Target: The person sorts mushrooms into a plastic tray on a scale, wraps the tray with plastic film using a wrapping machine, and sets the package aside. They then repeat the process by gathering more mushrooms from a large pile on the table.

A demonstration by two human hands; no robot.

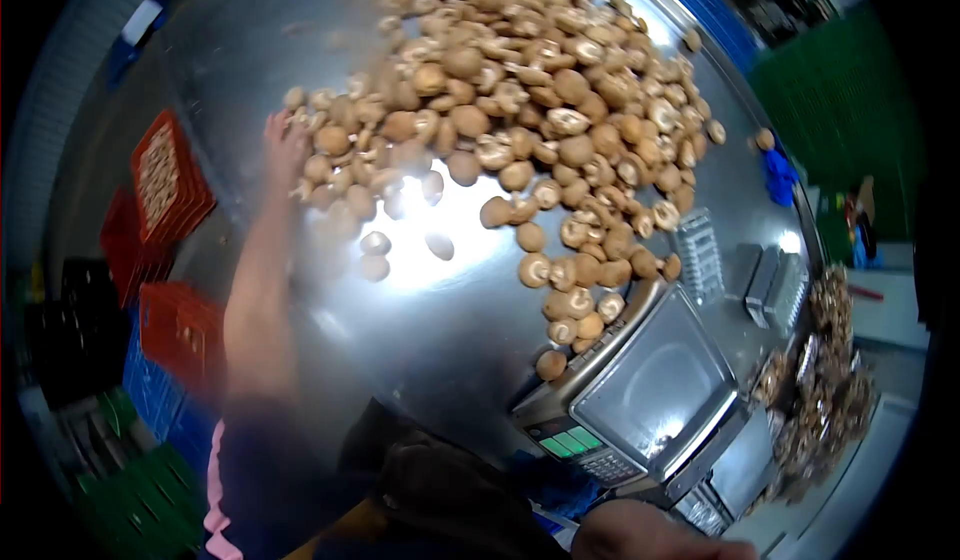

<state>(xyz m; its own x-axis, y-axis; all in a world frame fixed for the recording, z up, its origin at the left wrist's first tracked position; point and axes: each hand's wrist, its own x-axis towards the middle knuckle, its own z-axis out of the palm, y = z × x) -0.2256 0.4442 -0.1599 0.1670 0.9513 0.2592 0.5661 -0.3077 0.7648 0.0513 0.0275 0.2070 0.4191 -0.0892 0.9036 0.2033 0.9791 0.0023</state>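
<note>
A large heap of brown mushrooms [560, 90] lies on a shiny metal table [450, 310]. My left hand [287, 140] reaches out to the heap's left edge, its fingers apart against the outermost mushrooms, slightly blurred. At the bottom edge of the view is my right hand [650, 532], cut off by the frame, its fingers mostly hidden. It is nearest to the digital scale [655, 370], whose metal plate has nothing on it. Some mushrooms touch the scale's upper left side.
Clear plastic trays [700, 255] and more trays [785, 285] lie right of the heap. Red crates [180, 335] stand at the left, one crate [160, 175] filled. Packed mushrooms [820, 420] are piled at the lower right. A blue object [780, 175] lies near the table's right edge.
</note>
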